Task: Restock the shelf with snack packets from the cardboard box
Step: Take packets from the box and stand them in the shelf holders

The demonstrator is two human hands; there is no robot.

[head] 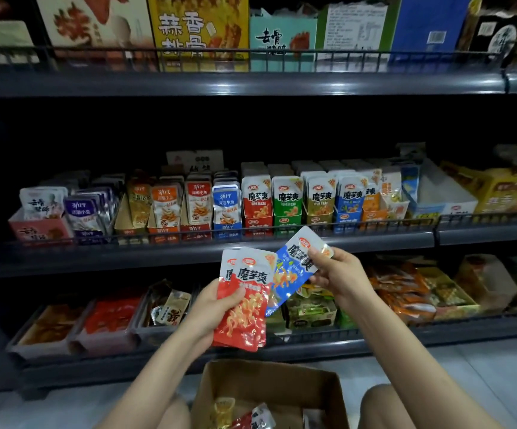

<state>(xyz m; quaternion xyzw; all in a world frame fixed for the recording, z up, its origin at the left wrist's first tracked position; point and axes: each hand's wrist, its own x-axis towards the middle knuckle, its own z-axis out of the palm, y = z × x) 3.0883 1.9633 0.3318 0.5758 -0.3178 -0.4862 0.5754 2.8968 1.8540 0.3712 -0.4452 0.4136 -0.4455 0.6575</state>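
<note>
The right hand [337, 275] pinches a blue konjac packet [294, 274], its long axis tilted up-right toward the blue row [350, 199] on the shelf just above; the left hand [212, 308] clasps red packets [244, 317].

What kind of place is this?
Likely a shop's snack aisle: shelves with wire rails hold rows of packets, and a box of stock sits on the floor. The left hand holds red packets, the right hand a blue packet.
</note>
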